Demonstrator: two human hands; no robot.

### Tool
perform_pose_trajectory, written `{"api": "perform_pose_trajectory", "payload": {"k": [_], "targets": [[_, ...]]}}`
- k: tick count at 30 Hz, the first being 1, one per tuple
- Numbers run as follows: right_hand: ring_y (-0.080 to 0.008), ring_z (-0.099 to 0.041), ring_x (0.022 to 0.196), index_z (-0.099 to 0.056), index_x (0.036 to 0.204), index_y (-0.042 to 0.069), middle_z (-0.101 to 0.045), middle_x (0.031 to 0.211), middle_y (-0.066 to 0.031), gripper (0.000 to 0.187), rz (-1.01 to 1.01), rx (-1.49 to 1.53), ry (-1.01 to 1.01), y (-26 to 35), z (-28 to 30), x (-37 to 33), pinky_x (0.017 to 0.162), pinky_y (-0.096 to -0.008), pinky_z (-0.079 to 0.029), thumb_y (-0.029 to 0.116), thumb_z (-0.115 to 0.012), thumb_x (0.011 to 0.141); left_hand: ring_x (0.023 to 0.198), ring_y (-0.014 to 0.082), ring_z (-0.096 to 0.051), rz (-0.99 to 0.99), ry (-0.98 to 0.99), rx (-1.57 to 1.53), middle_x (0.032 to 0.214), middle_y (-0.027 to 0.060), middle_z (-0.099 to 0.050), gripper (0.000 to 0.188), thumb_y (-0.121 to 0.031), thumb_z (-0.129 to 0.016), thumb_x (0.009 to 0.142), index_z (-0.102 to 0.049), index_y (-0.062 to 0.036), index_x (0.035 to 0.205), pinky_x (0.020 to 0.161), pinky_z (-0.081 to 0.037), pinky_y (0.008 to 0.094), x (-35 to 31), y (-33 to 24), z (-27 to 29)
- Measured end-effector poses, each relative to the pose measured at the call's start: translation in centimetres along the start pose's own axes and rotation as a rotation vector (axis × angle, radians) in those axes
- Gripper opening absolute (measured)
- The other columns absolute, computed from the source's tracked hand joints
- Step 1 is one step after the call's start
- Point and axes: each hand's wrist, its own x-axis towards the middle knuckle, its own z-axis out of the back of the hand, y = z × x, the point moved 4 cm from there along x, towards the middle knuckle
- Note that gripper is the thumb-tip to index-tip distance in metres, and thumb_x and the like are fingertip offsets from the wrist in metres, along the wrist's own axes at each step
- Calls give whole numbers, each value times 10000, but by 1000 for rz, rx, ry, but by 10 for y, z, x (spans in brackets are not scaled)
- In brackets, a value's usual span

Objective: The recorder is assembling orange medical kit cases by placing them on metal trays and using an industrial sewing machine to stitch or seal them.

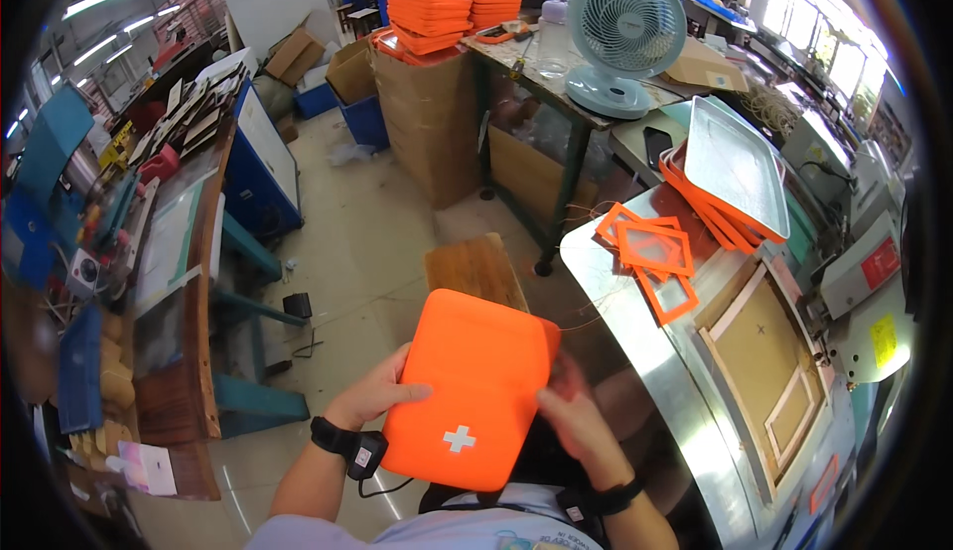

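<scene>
Both hands hold an orange pouch [471, 391] over the person's lap, its white cross facing up. Left hand [375, 391] grips the left edge, fingers curled on top; right hand [578, 419] clasps the right edge, partly blurred. Judging by its smooth, closed shape, the pouch looks finished or nearly so, perhaps under inspection; what remains cannot be told. To the right, a metal bench [645, 351] carries orange frames [655, 252], a tilted stack of trays [735, 168] and a machine [854, 282]. Beyond stand a wooden stool [475, 267], a fan [623, 39], cartons [427, 123] and piled orange pieces [429, 14] on a pale workshop floor [347, 242].
</scene>
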Motion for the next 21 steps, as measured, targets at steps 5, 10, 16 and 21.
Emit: {"api": "perform_pose_trajectory", "payload": {"k": [5, 10, 16, 21], "targets": [[-197, -585, 1206, -385, 1458, 11, -595, 1306, -127, 595, -134, 24, 31, -7, -8, 0, 1003, -342, -486, 65, -665, 936, 1345, 177, -462, 4, -4, 128, 1480, 77, -472, 892, -159, -785, 854, -263, -25, 1565, 1137, -364, 345, 9, -13, -4], [-204, -585, 1241, -367, 1502, 10, -593, 1354, -133, 570, -95, -196, 84, -4, -5, -3, 1036, -364, -482, 133, -600, 996, 1207, 179, -574, -11, -55, 162, 1330, 79, -597, 667, -108, -756, 868, -437, 1, 1444, 1052, -451, 327, 5, -2, 11], [-353, -637, 1154, -507, 1399, -15, -650, 1242, -248, 505, 402, -1040, 195, 3, -1, -27, 988, -406, -495, 239, -625, 978, 963, 145, -647, -458, -885, 681, 1056, 94, -696, 288, 62, -689, 831, -622, 32, 1109, 909, -527, 318, 3, -28, 60], [-244, -688, 678, -541, 1392, 76, -706, 783, -99, 370, -3, -905, 207, 32, -17, -51, 685, -340, -547, 168, -510, 1035, 979, 165, -641, -652, -776, 199, 1103, 104, -684, 290, 71, -655, 865, -622, 44, 1152, 898, -506, 301, -3, -58, 39]]}}
